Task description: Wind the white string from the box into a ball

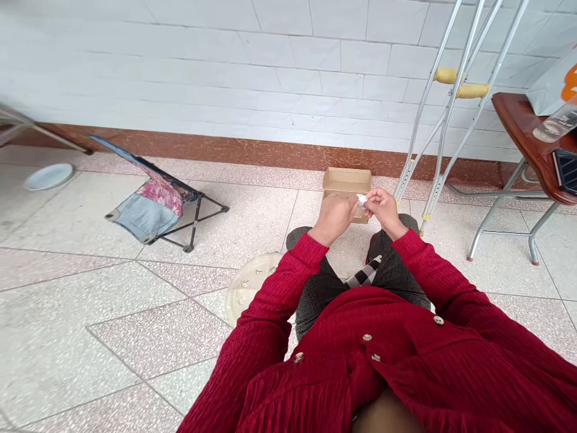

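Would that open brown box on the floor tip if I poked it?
Probably not: the box sits low on the floor, so it might slide instead. Its thin-looking cardboard suggests it's light and a bit bendy.

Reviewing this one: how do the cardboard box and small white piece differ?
The cardboard box is brown, the small piece white. The box is much larger than the piece. The box sits open on the floor, while the piece is pinched in the right hand. Both are in front of the person.
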`<state>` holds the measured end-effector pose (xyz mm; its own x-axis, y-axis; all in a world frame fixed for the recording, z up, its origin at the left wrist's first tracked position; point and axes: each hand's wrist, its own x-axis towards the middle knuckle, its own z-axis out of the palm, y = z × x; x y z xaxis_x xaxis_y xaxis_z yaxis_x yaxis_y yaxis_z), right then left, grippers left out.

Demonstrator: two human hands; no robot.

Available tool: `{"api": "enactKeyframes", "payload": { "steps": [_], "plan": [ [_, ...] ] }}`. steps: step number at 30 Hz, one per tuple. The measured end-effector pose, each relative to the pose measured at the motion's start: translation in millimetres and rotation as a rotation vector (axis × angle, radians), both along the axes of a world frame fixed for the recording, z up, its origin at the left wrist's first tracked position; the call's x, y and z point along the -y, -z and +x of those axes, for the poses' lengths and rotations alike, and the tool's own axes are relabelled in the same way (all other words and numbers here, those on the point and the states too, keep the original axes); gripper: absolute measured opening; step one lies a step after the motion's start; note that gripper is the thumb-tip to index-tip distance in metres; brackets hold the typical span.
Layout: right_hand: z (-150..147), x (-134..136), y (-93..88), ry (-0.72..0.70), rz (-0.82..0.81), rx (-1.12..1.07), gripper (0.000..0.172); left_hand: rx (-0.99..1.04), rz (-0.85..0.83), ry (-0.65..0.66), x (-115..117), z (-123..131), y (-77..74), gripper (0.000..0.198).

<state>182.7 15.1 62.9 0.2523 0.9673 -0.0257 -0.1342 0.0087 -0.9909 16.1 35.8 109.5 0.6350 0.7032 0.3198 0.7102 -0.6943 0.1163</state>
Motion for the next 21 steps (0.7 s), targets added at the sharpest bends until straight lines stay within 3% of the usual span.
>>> {"api": "enactKeyframes", "payload": {
  "steps": [5, 10, 12, 17, 21],
  "plan": [
    [-7.2, 5.5, -3.6, -0.025, 0.034, -0.043, 0.044, 0.070, 0.061, 0.034, 5.5, -5.9, 7.5, 0.031],
    [-12.2, 2.9, -4.1, -0.002, 0.022, -0.060, 0.038, 0.219, 0.035, 0.008, 14.2, -11.5, 14.0, 0.029],
    [-15.0, -1.3, -2.3, 0.038, 0.009, -0.083, 0.037, 0.268, -0.077, -0.036, 17.8, -10.0, 17.5, 0.032],
    [-19.8, -8.3, -1.9, 0.117, -0.002, -0.131, 0.033, 0.499, -0.595, -0.033, 20.4, -6.3, 32.4, 0.025],
    [-17.7, -6.5, -4.7, 0.096, 0.049, -0.073, 0.030, 0.818, -0.604, -0.120, 15.1, -9.7, 38.5, 0.026]
  ]
}}
